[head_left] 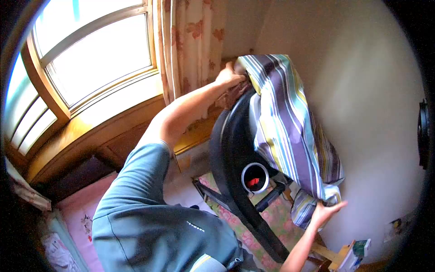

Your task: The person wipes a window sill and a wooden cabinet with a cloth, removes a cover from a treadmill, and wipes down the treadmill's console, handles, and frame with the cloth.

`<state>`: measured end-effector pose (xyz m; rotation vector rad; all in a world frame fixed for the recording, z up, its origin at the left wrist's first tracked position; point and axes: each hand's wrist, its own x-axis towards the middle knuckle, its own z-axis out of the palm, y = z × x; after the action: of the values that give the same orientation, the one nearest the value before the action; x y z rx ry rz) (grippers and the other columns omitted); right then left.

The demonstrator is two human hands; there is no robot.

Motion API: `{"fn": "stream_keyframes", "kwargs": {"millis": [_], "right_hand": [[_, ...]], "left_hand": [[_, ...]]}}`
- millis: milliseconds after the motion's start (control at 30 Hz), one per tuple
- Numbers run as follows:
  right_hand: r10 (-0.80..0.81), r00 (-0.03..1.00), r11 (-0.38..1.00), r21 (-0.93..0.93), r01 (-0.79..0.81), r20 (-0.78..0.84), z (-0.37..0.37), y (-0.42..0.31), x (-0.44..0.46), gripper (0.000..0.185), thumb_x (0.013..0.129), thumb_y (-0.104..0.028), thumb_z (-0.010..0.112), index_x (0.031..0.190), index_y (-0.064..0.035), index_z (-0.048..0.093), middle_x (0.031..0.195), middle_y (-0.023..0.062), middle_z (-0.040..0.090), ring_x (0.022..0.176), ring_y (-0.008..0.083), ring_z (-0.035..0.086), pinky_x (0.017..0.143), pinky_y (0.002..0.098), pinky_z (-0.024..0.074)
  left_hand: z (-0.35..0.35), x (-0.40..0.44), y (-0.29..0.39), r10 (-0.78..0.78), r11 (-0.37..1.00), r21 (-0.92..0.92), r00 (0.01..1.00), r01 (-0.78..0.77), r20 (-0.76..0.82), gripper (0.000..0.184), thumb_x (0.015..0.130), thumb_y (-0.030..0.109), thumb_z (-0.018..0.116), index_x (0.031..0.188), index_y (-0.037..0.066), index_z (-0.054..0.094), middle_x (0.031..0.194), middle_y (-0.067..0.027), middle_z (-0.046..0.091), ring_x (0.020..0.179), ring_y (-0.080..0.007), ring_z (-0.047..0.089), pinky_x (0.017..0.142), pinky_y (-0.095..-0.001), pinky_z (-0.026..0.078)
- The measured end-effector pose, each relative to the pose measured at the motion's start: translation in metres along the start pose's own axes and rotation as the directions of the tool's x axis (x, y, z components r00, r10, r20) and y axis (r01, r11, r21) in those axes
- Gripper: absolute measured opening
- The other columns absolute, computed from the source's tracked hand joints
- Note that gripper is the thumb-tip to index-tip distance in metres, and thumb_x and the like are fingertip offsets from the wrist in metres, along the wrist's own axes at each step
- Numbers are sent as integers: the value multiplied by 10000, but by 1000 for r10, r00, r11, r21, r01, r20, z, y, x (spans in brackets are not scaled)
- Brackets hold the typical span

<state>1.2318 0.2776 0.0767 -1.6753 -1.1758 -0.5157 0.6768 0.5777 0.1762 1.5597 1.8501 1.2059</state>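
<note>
A striped cloth (290,118) in purple, white, blue and yellow hangs over the upper part of a black curved frame (226,158), which looks like exercise equipment. At the cloth's top left corner, my left hand (232,76) has its fingers closed round the fabric edge. Lower right, my right hand (325,213) pinches the cloth's bottom end, with one finger or thumb pointing out to the right. Between the frame and the cloth's lower edge sits a round white-rimmed cup (254,178) with something red inside.
A bright window (99,59) and a floral curtain (195,50) are at the upper left, above a wooden sill (127,106). A floral mat (276,217) lies under the frame. At the lower right stands a small wooden item (340,256) near the wall (367,113).
</note>
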Motion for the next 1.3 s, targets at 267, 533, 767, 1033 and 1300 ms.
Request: {"fn": "stream_keyframes", "kwargs": {"millis": [267,533,767,1033,1300], "right_hand": [[-183,939,959,-158,236,293,45,-6,80,412,796,-41,626,1206,-55,592,1180,171,588,1081,411,587,894,473,471],[180,976,977,-139,-163,119,109,4,158,456,854,-155,635,1296,-151,523,1205,200,651,1065,439,624,850,516,480],[410,910,866,291,-408,57,168,67,224,569,907,-93,523,1467,-90,425,1502,192,415,1317,355,479,1108,411,364],[16,960,998,-63,2,280,207,70,177,743,915,-208,625,1545,-91,249,1462,265,402,1355,436,398,1103,463,354],[16,697,968,-186,170,717,176,35,136,719,843,-156,705,1457,-17,359,1472,337,334,1347,492,366,1110,478,354]], "left_hand": [[-24,-38,45,240,945,257,963,-202,-126,971,723,307,703,1544,125,218,1209,-257,637,1099,-388,637,934,-431,505],[-2,-9,70,102,968,248,972,-47,-212,631,766,328,657,1358,152,532,1176,-194,672,1105,-344,646,953,-415,500],[24,19,93,-83,996,-60,905,64,-418,497,811,352,621,1251,122,609,1208,-183,663,1155,-339,623,981,-412,483],[36,49,63,-80,932,332,975,146,-206,419,822,343,646,1213,198,681,1188,-126,690,1131,-297,651,930,-408,522],[-6,46,57,29,917,397,988,35,-154,452,772,328,707,1165,103,703,1068,-134,725,968,-270,705,815,-389,560]]}}
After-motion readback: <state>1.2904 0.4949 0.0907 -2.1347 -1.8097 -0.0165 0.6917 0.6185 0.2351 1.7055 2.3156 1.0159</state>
